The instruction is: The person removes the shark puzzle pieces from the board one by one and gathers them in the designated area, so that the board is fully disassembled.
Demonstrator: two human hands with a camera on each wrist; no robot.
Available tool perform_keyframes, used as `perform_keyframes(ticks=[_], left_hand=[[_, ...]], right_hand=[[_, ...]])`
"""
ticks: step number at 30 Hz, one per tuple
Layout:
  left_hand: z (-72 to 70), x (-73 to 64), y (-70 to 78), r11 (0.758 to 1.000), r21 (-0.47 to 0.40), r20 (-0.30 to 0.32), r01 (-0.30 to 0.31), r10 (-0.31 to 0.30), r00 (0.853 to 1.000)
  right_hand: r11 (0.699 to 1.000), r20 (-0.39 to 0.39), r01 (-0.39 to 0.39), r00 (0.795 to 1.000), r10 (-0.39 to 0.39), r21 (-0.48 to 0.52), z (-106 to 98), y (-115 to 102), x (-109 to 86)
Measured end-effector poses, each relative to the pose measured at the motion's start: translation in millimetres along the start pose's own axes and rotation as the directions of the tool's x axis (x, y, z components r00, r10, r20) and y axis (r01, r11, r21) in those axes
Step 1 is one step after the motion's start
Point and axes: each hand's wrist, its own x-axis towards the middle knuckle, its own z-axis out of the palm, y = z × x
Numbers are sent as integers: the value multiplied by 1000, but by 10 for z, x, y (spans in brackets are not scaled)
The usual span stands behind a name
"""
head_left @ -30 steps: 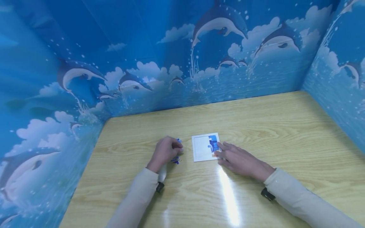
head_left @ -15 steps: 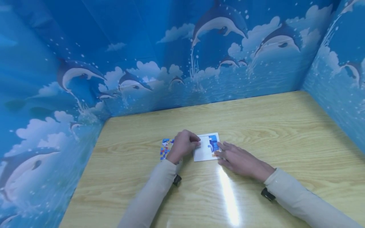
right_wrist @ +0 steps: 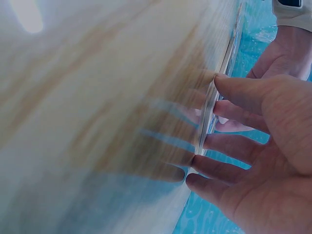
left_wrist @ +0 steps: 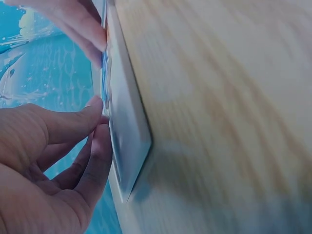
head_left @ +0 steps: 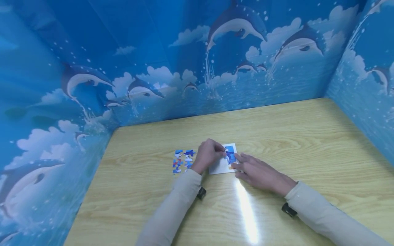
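A white square puzzle tray (head_left: 217, 169) lies on the table, with joined blue jigsaw pieces (head_left: 231, 155) filling its right side. My left hand (head_left: 208, 155) is over the tray's upper part, thumb and fingertips pinched at the edge of those pieces. The puzzle piece in that pinch is mostly hidden by the fingers; in the left wrist view the tips sit right at the tray's surface. My right hand (head_left: 260, 173) rests its extended fingers on the tray's right edge. The right wrist view shows its thumb and fingers spread along the tray's side (right_wrist: 206, 117).
Several loose jigsaw pieces (head_left: 178, 163), blue, white and red, lie in rows left of the tray, partly behind the left wrist. The wood-grain table (head_left: 277, 133) meets a blue dolphin-print backdrop (head_left: 172, 92) at the back and sides.
My left hand has moved right from the loose pieces to over the tray, up to the joined pieces, uncovering the loose ones. The right hand has stayed in place.
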Motion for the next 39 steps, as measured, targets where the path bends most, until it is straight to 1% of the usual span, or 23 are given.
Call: perform_keyframes(ticks=[5,11,14,22,28,31,39], left_hand=[[51,5,23,1000,2,-5,18,-18,1000],[83,16,34,1000,13,-19,-18,19,1000],[89,19,31,999,17,-27,-27,28,999],[103,17,40,1000,10,-44,-7,8,999],[103,13,44,1000,5,-72,-18,18,997],[101,7,42,1000,-4,-79,-12,12,997],[93,6,49,1000,-29,-78,-6,4,997]], right_hand=[[1000,4,5,1000,-4,-6,5,3,9],[1000,8,4,1000,-4,-11,3,2,8],[1000,8,5,1000,-5,-14,-1,-3,5],[1000,7,8,1000,-8,-21,5,0,7],[1000,8,2,1000,-2,-19,0,-4,1],[1000,13,-3,1000,3,-18,-4,-8,-3],[1000,25,-24,999,24,-14,-7,-16,8]])
